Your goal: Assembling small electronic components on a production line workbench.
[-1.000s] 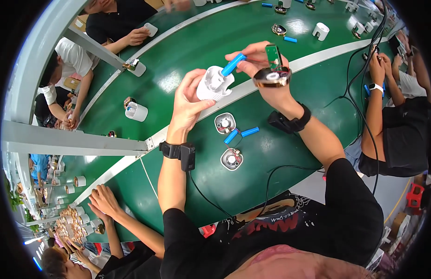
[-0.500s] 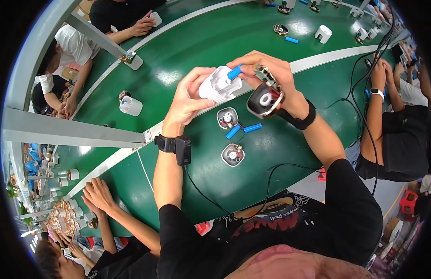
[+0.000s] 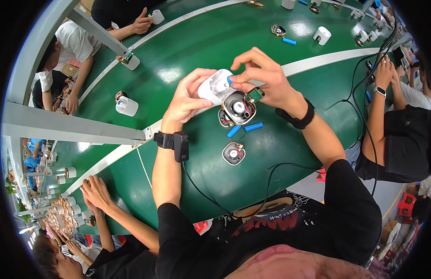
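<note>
My left hand (image 3: 187, 95) grips a white plastic housing (image 3: 212, 91), its open end turned toward my right hand. The thumb and a finger of my right hand (image 3: 266, 81) pinch the end of a blue battery cell (image 3: 231, 79), which sits mostly inside the housing. Below these fingers hangs a round black speaker unit (image 3: 239, 107) with red wires and a small green circuit board (image 3: 254, 95). It partly covers another speaker unit (image 3: 223, 119) on the table. Two blue cells (image 3: 253, 126) and a further speaker unit (image 3: 233, 153) lie nearer to me.
The green table (image 3: 192, 181) meets a green conveyor (image 3: 215, 37) along a pale rail. A grey metal post (image 3: 76, 124) stands at left. Black cables (image 3: 360, 88) hang at right. White housings (image 3: 127, 106) rest on the conveyor. Co-workers sit on both sides.
The blue cell has gone deeper into the housing. The speaker unit has swung left, down beside the housing's open end, and its green board now faces up.
</note>
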Demonstrator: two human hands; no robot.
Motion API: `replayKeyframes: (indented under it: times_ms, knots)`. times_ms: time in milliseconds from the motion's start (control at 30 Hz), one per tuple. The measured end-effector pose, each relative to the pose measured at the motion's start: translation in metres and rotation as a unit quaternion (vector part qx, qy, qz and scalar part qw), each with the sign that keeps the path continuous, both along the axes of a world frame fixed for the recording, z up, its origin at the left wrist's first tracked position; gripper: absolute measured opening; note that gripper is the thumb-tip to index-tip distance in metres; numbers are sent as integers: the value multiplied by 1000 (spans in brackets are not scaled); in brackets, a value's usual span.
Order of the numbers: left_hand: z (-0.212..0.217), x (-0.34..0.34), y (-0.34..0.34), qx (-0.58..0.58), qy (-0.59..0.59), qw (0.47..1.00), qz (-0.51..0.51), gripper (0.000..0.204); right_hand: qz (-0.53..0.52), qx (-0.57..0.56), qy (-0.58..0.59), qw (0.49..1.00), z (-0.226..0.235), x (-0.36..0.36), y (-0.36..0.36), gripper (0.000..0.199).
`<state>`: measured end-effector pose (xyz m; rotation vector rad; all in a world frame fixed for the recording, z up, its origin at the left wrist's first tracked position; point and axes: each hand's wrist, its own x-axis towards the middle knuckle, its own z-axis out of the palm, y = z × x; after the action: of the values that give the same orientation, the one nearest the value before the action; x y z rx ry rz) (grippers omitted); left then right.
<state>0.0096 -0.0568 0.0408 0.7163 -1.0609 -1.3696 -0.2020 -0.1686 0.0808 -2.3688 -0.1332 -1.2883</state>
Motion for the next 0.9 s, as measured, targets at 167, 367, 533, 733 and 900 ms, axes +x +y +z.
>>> replayKeyframes:
  times_ms: [167,367,533,733,900]
  knots:
    - [-5,3,-1,-10,11,1000,-13,73,35,47,42,997,-8,2,-5,16]
    - [-14,9,2,0,65,996,-62,77,52,73,75,993,-3,2,1,14]
    - [-14,9,2,6,63,996,-58,82,64,97,76,990,-6,2,1,12]
    - [-17,12,2,1,65,996,-65,85,78,194,157,965,-7,-2,6,11]
    - [-25,22,-2,-9,65,997,-31,83,102,226,201,948,-14,1,0,19]
